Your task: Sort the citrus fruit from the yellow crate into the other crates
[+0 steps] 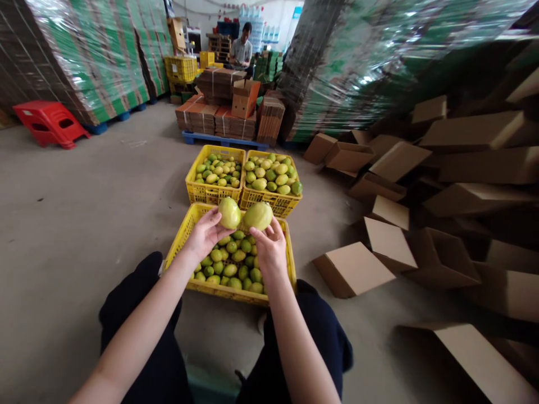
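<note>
Between its fingers and thumb, my left hand (205, 234) grips a yellow-green lemon (229, 213). A second, slightly larger lemon (258, 216) is held up in my right hand (269, 247), close beside the first. Both hands are raised over a yellow plastic crate (179, 238) that stands between my knees. Green and yellow lemons (231, 269) cover the bottom of that crate. Just beyond it, a left yellow crate (202, 193) holds smaller-looking lemons (217, 170). Touching it is a right yellow crate (269, 202), heaped with larger lemons (273, 173).
Cardboard boxes (353, 269) lie in a loose heap on the right. Flattened cartons (236, 123) are stacked on a blue pallet (225, 139) ahead. A red stool (50, 120) stands at left, near wrapped stacks (105, 56). A person (241, 47) sits at the back.
</note>
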{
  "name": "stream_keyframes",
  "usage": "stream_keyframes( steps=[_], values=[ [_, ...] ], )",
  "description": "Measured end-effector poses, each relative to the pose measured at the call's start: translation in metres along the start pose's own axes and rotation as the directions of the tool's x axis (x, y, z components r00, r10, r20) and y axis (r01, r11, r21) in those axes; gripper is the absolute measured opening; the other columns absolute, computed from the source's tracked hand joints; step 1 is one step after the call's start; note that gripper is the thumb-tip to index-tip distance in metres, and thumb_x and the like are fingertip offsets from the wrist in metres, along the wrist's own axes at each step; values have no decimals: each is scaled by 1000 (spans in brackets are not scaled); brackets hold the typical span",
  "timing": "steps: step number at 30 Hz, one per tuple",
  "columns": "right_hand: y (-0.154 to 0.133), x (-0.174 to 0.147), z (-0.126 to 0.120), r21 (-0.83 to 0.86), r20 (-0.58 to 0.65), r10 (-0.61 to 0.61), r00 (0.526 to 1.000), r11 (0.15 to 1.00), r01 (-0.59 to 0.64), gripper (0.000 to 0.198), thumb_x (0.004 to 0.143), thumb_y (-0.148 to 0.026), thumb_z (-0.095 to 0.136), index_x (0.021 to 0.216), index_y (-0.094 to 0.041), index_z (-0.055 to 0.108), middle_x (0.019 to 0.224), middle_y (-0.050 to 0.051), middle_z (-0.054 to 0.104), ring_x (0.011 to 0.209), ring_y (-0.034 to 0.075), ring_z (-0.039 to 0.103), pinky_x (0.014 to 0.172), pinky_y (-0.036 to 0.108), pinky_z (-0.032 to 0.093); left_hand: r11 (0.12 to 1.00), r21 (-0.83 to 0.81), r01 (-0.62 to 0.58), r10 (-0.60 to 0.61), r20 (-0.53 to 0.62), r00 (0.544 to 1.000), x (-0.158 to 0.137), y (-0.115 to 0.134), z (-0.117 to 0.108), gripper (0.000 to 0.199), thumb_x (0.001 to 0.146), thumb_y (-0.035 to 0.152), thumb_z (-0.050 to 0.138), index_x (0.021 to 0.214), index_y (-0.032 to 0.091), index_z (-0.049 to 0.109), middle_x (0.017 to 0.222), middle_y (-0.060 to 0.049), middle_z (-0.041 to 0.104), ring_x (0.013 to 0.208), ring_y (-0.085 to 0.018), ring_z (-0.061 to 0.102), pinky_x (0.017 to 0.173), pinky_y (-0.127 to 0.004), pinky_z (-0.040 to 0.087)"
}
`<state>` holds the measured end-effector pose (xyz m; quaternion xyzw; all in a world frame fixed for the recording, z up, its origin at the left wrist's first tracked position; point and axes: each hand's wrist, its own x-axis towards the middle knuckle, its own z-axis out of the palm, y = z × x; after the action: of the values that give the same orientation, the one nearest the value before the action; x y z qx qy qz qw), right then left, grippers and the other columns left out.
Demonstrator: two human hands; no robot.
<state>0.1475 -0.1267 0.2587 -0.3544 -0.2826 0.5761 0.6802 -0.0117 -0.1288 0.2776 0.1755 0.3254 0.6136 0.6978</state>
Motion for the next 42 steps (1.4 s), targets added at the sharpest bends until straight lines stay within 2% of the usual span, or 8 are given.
stream_keyframes(
  steps=[7, 16, 24, 29, 32, 35, 40, 42],
  values=[
    [-5, 0, -1, 110, 93, 113, 989, 986, -123, 47, 60, -23, 86, 104, -27, 72, 94, 1, 78, 93, 22, 74, 91, 39, 60, 993, -100, 65, -74, -91, 993, 3, 2, 0, 32, 92, 13, 58, 123, 8, 62, 105, -16, 77, 97, -27, 77, 82, -36, 67],
    [-5, -1, -5, 170, 164, 226, 960, 952, -253, 21, 66, -36, 79, 83, -25, 72, 92, 4, 80, 95, 26, 77, 96, 46, 62, 982, -166, 86, -100, -76, 992, -3, 9, 4, 46, 97, 12, 45, 142, 18, 53, 110, -13, 76, 100, -27, 77, 65, -27, 66],
    [-12, -2, -7, 180, 179, 262, 948, 939, -293, 22, 70, -41, 76, 82, -22, 73, 92, 7, 81, 97, 26, 77, 103, 42, 58, 979, -132, 156, -153, 30, 988, -7, 14, 6, 35, 99, 26, 45, 124, 10, 63, 101, -16, 77, 83, -24, 78, 59, -24, 63],
    [-27, 0, -15, 192, 212, 242, 947, 940, -283, 40, 73, -50, 76, 100, -21, 75, 105, 7, 81, 90, 25, 78, 90, 40, 64, 973, 188, 133, -154, 104, 983, 2, -14, -19, 23, 83, 30, 73, 101, 16, 69, 89, -9, 77, 52, -11, 66, 45, -17, 50],
    [-40, 4, -27, 226, 206, 230, 951, 935, -275, 40, 75, -50, 77, 102, -21, 74, 102, 8, 81, 86, 23, 79, 80, 36, 66, 729, 659, 185, -375, 159, 913, -5, -54, -41, 37, 86, 53, 67, 104, 22, 65, 89, -4, 76, 47, -5, 58, 47, -16, 44],
    [-54, 5, -40, 289, 173, 227, 958, 918, -270, 35, 80, -44, 74, 105, -19, 73, 103, 10, 81, 89, 23, 79, 77, 33, 66, 363, 899, 246, -663, 64, 745, -31, -101, -65, 52, 73, 66, 71, 82, 15, 67, 65, -4, 70, 35, -6, 45, 37, -19, 33],
    [-75, 0, -64, 367, 91, 234, 968, 896, -251, 32, 82, -40, 71, 104, -17, 73, 100, 11, 81, 81, 20, 78, 71, 28, 67, -105, 974, 202, -816, -200, 543, -73, -135, -90, 50, 54, 61, 84, 51, 15, 63, 41, -4, 53, 30, -11, 39, 34, -24, 31],
    [-82, -1, -74, 364, 70, 245, 967, 896, -253, 31, 82, -38, 70, 104, -17, 73, 97, 11, 81, 78, 20, 78, 69, 28, 67, -185, 972, 147, -793, -236, 562, -63, -120, -89, 47, 62, 59, 82, 54, 15, 68, 48, -8, 61, 34, -14, 45, 36, -26, 33]
  ],
)
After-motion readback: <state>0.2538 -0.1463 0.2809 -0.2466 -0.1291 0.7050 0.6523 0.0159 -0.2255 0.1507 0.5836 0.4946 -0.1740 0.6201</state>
